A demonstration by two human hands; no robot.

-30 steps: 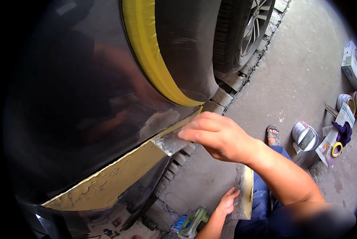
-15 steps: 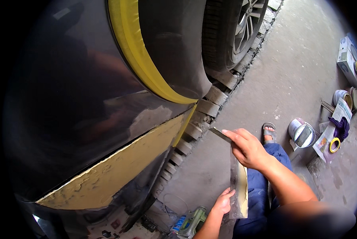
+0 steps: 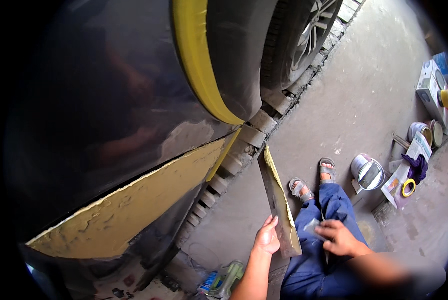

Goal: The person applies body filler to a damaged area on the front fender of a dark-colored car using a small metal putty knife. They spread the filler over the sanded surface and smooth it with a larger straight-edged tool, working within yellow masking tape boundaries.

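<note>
My left hand [image 3: 267, 236] is closed on the lower part of a long flat spreader blade [image 3: 275, 210], held tilted out in front of my legs. Yellow body filler [image 3: 274, 172] lies in a ridge along one edge of it. Over my thigh, my right hand [image 3: 341, 239] grips a small flat scraper [image 3: 312, 228], blurred by motion. On the left is a dark car panel [image 3: 109, 125], its lower section coated with uneven yellow filler [image 3: 129, 205]. Yellow masking tape [image 3: 196, 60] follows the wheel arch.
A car wheel [image 3: 304, 40] stands beyond the panel, beside a row of bricks [image 3: 251, 135]. Rightward on the floor are an open filler can [image 3: 368, 172], a newspaper [image 3: 397, 187], a tape roll [image 3: 408, 187], a purple cloth [image 3: 418, 167] and a box [image 3: 430, 85]. A green container [image 3: 227, 277] sits below left.
My right hand has come down from the blade's far end to my thigh with the scraper. The long blade has swung to lean left, and the view has shifted slightly.
</note>
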